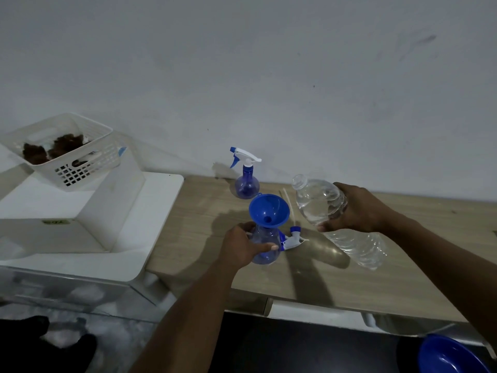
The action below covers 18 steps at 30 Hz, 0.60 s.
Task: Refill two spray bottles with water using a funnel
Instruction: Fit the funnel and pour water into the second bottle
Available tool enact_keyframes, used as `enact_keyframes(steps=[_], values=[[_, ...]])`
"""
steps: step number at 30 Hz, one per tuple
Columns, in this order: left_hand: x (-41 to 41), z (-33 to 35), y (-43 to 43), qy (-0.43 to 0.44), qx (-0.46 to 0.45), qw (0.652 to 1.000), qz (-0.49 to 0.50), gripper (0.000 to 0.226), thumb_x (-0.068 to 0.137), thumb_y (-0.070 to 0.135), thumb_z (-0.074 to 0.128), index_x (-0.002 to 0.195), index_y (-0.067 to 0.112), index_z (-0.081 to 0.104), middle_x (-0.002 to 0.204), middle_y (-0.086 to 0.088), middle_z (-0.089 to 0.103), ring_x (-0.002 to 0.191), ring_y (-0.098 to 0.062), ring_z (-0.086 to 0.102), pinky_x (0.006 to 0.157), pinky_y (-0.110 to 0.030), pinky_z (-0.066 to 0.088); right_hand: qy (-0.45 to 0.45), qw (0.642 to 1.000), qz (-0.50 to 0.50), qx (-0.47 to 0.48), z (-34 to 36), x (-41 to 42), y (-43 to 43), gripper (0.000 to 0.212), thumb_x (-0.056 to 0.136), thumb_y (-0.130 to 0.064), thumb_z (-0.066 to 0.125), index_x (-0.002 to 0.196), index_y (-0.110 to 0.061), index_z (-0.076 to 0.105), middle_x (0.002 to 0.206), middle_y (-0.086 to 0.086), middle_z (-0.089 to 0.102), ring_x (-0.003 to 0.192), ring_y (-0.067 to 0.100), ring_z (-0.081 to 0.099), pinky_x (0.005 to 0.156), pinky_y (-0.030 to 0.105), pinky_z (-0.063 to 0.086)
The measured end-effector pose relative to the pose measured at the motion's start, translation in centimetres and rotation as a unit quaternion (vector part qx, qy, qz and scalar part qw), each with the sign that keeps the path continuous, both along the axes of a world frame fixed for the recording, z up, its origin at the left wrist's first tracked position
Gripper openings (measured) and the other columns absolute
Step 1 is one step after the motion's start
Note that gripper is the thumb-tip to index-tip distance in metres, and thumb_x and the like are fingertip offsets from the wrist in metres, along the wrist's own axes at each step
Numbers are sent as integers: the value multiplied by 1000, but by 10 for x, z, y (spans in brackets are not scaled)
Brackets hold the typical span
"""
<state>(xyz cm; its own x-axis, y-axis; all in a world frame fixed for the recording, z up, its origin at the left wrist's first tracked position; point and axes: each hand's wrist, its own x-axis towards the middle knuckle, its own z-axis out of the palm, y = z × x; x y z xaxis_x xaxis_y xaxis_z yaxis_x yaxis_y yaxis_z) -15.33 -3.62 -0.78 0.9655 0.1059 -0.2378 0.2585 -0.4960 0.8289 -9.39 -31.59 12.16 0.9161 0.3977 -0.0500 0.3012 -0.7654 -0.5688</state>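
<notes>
Nearest the camera, at the lower right edge, is a blue bowl (451,356), lower than the worktop (376,286). Both forearms reach from there to the worktop.

The left hand (243,246) grips the round body of the near spray bottle (265,246), with fingers and thumb curled around it. This bottle stands upright, near the front edge. A blue funnel (269,211) sits in its open neck. Its sprayer head (293,238) lies on the worktop just beside it, on the right, and the thin tube (289,205) points toward the wall.

The right hand (355,208) is closed around the middle of a clear water bottle (320,200). The bottle has no cap and is tilted, with its mouth toward the funnel but to the right of the rim, not over it. No water is running out that I can see.

The far spray bottle (247,181) stands close to the wall, with its head on. A white basket (61,152) sits on a white unit at the left.

I judge the task is at an early point. The first bottle is opened and the funnel is placed, but the pouring is not yet begun; I see no water level in this bottle. What is left: to fill it, take out the funnel, put the head back, and then do all the same steps with the far bottle.
</notes>
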Motion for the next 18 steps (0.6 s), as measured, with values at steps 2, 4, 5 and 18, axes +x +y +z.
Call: enact_keyframes(steps=[2, 4, 5, 18], values=[[0, -1, 0, -4, 2, 1000, 0, 70, 56, 48, 95, 113, 23, 65, 99, 14, 68, 93, -6, 65, 84, -25, 55, -5, 1000, 2, -22, 0, 3, 1, 82, 48, -54, 94, 116, -23, 62, 101, -10, 70, 94, 13, 66, 80, 33, 54], [0, -2, 1, -6, 4, 1000, 0, 74, 55, 50, 95, 116, 21, 65, 101, 12, 69, 94, -7, 65, 83, -25, 55, -11, 999, 8, -42, 0, 4, 2, 80, 50, -51, 95, 116, -23, 61, 101, -10, 70, 94, 15, 64, 78, 32, 51], [0, -2, 1, -7, 6, 1000, 0, 75, 55, 51, 95, 116, 21, 65, 103, 11, 69, 94, -7, 65, 84, -26, 55, -12, 999, 10, -49, 0, 4, 3, 80, 50, -51, 95, 117, -23, 61, 102, -9, 69, 94, 16, 64, 79, 32, 51], [-2, 1, -1, -11, -2, 1000, 10, 71, 56, 47, 96, 115, 20, 66, 100, 11, 68, 91, -6, 63, 78, -21, 50, 17, 992, 23, -119, 6, 11, 8, 81, 50, -54, 93, 115, -23, 55, 100, -7, 70, 94, 18, 63, 76, 32, 47]])
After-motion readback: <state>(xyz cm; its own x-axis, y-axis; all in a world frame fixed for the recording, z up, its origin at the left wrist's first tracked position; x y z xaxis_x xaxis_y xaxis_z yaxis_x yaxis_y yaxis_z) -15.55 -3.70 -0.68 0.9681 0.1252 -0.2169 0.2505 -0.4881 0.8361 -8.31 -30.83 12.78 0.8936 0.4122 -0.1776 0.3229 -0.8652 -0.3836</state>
